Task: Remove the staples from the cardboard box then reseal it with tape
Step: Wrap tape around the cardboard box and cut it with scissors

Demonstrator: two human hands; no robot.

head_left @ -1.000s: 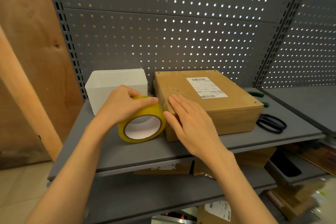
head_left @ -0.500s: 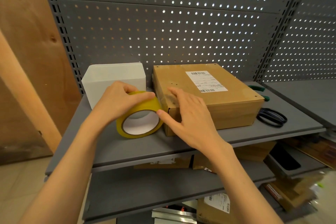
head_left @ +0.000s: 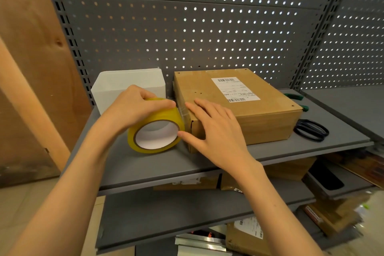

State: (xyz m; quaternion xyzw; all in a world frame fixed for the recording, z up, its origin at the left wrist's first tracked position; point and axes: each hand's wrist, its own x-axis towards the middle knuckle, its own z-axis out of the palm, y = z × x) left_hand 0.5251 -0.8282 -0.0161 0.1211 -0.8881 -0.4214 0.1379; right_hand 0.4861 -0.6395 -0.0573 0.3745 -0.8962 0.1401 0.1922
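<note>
On the grey metal shelf (head_left: pixel 145 164), a closed cardboard box (head_left: pixel 259 116) lies flat against the perforated back panel (head_left: pixel 187 33), a white shipping label (head_left: pixel 234 89) with barcodes on its top face. The left hand (head_left: pixel 133 108) curls over the top of a roll of yellow packing tape (head_left: pixel 155 131), fingers and thumb wrapped round its outer band; the roll stands on edge on the shelf, its open core facing the camera, pressed up against the near left corner of the box. A short clear strip of tape appears to run from the roll onto that corner. The right hand (head_left: pixel 214 131) lies flat with fingers straight and spread, palm on the box's near left corner, the fingertips on the top face and the thumb reaching down the front face to touch the rim of the roll. Behind the roll, just left of the box, stands a white plastic bin (head_left: pixel 116 87). To the right of the box, black-handled scissors (head_left: pixel 311 131) lie on the shelf, and green-handled pliers (head_left: pixel 295 97) peek out behind the box's right edge. More cardboard boxes sit on the lower shelf (head_left: pixel 187 212).
</note>
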